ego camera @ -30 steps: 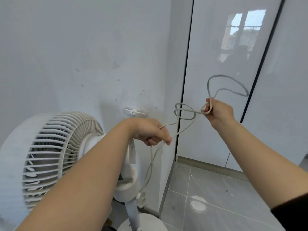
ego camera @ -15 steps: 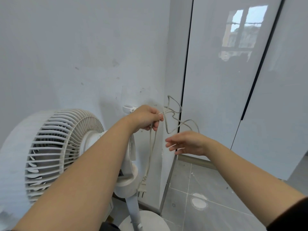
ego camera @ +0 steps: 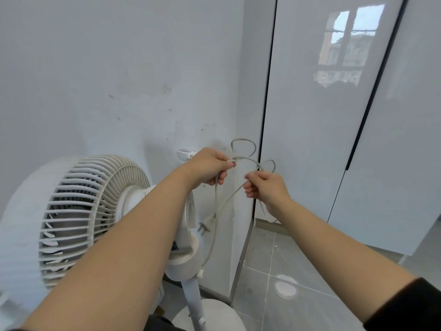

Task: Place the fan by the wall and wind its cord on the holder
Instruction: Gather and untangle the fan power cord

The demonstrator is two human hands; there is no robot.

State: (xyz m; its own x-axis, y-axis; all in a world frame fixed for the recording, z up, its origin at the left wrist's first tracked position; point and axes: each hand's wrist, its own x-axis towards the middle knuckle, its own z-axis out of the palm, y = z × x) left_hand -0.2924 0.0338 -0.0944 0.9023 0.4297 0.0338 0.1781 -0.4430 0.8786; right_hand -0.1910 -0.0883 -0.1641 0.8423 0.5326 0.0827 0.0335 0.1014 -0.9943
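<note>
Both forearms reach forward, raised toward the corner of the wall (ego camera: 119, 68). The left hand (ego camera: 210, 167) is curled, thumb and fingers pinching the grey cord (ego camera: 216, 194) just right of the white holder (ego camera: 185, 154) on the wall. The right hand (ego camera: 265, 187), just beside it and slightly lower, grips the same cord in a loose fist. Small loops stand up between and above the two hands, and the rest hangs down to the plug (ego camera: 205, 224). The white fan (ego camera: 95, 211) stands at near left against the wall, with its pole below the arms.
</note>
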